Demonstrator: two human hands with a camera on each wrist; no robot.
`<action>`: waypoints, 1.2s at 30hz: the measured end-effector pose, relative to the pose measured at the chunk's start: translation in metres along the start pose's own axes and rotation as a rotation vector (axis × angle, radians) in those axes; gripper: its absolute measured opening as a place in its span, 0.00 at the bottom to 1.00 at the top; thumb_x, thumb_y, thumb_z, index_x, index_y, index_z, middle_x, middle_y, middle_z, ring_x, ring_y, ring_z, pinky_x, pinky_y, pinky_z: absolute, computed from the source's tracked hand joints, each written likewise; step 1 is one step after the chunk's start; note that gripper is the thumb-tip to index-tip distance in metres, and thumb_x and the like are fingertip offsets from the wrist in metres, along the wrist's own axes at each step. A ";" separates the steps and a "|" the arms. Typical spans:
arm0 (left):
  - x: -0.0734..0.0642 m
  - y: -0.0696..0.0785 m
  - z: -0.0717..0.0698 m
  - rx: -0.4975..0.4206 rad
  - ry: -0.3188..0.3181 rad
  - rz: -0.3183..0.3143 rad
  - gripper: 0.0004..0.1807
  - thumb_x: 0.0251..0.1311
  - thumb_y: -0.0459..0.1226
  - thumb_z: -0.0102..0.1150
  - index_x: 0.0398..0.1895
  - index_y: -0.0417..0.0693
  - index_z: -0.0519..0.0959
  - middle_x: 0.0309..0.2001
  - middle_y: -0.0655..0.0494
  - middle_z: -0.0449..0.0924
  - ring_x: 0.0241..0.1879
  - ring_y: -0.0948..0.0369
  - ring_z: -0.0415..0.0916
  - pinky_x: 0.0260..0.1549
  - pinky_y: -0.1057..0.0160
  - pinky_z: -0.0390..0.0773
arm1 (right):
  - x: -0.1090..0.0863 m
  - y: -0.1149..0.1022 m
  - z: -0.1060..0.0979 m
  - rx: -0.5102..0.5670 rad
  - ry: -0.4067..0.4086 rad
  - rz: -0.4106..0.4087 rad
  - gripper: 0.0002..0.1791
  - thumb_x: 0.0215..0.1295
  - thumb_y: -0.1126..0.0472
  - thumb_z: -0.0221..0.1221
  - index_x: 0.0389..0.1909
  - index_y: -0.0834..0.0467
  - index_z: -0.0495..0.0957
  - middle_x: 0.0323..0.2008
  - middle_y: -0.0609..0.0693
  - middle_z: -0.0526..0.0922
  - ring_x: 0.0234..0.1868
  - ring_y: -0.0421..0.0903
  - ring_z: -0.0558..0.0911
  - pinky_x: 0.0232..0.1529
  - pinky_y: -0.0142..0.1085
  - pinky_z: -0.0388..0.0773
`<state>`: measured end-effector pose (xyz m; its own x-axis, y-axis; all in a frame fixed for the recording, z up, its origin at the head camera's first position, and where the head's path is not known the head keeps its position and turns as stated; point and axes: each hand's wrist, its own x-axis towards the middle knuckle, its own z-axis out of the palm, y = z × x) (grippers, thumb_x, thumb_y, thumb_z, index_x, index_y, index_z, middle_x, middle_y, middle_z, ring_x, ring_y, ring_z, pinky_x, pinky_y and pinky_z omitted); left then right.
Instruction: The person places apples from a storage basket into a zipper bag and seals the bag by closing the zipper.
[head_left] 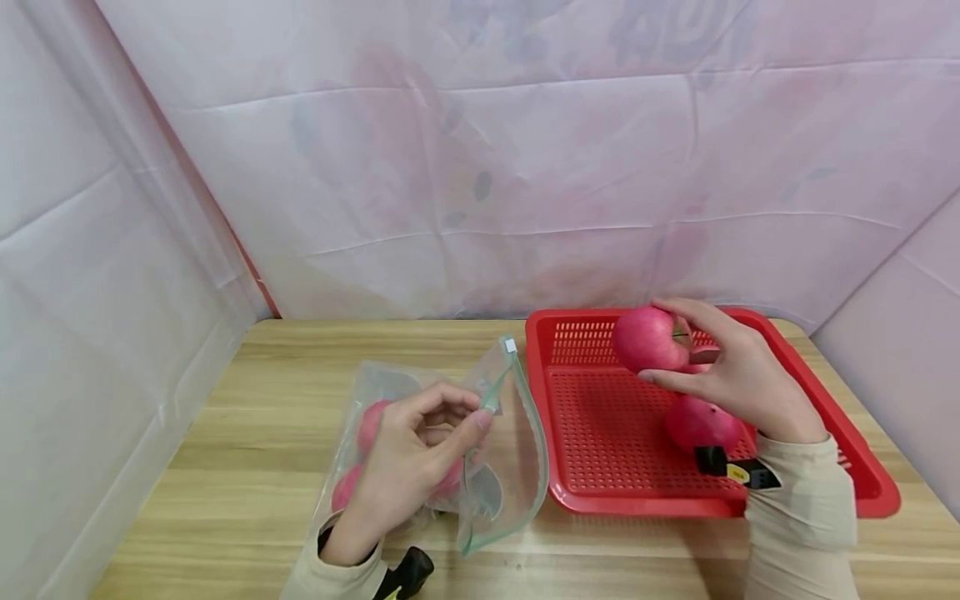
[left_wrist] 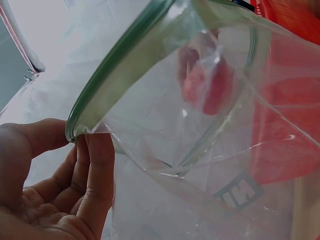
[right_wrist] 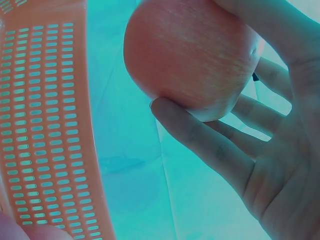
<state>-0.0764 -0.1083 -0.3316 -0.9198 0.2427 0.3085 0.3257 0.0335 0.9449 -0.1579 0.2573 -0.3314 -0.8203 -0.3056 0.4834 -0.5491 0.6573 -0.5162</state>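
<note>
Left hand (head_left: 405,462) pinches the green zip rim (left_wrist: 109,65) of a clear plastic bag (head_left: 513,479), mouth gaping; right hand (head_left: 750,379) curves wide round a round pink-red apple (head_left: 643,340), over the red perforated plastic basket (head_left: 645,505). I'd hold rim taut, apple lightly.

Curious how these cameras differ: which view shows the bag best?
The head view, taking in most of the bag and the fruit inside. The left wrist view shows part of it, close up; the right wrist view, none.

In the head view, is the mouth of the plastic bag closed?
No, the left hand pinches the green rim of the plastic bag, which gapes open.
</note>
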 end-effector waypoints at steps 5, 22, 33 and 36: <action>0.000 0.000 -0.001 0.003 0.000 -0.003 0.05 0.66 0.31 0.65 0.42 0.38 0.82 0.36 0.45 0.84 0.32 0.65 0.82 0.31 0.63 0.88 | 0.001 -0.004 0.001 0.000 -0.003 -0.009 0.52 0.37 0.71 0.82 0.68 0.49 0.73 0.48 0.38 0.78 0.41 0.35 0.75 0.39 0.16 0.79; 0.001 -0.001 -0.001 -0.016 -0.006 0.025 0.04 0.67 0.30 0.63 0.41 0.36 0.82 0.35 0.42 0.84 0.30 0.66 0.83 0.31 0.62 0.88 | 0.001 -0.022 0.003 -0.017 0.014 -0.111 0.55 0.30 0.75 0.83 0.68 0.54 0.74 0.58 0.39 0.76 0.43 0.33 0.76 0.41 0.16 0.80; -0.001 -0.002 -0.003 -0.037 -0.009 0.004 0.05 0.68 0.31 0.63 0.42 0.36 0.81 0.35 0.41 0.84 0.29 0.65 0.83 0.32 0.63 0.88 | 0.000 -0.031 0.006 0.020 0.053 -0.242 0.50 0.35 0.67 0.84 0.66 0.60 0.75 0.63 0.53 0.77 0.53 0.32 0.77 0.46 0.16 0.78; -0.001 -0.002 -0.003 -0.044 -0.010 0.007 0.05 0.68 0.31 0.63 0.42 0.36 0.81 0.35 0.41 0.83 0.29 0.65 0.83 0.31 0.62 0.88 | 0.001 -0.033 0.009 0.006 0.081 -0.286 0.44 0.50 0.45 0.79 0.65 0.61 0.76 0.63 0.56 0.78 0.59 0.34 0.76 0.49 0.15 0.76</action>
<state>-0.0773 -0.1114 -0.3336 -0.9152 0.2525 0.3140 0.3219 -0.0105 0.9467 -0.1421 0.2294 -0.3200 -0.6168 -0.4216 0.6647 -0.7573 0.5480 -0.3552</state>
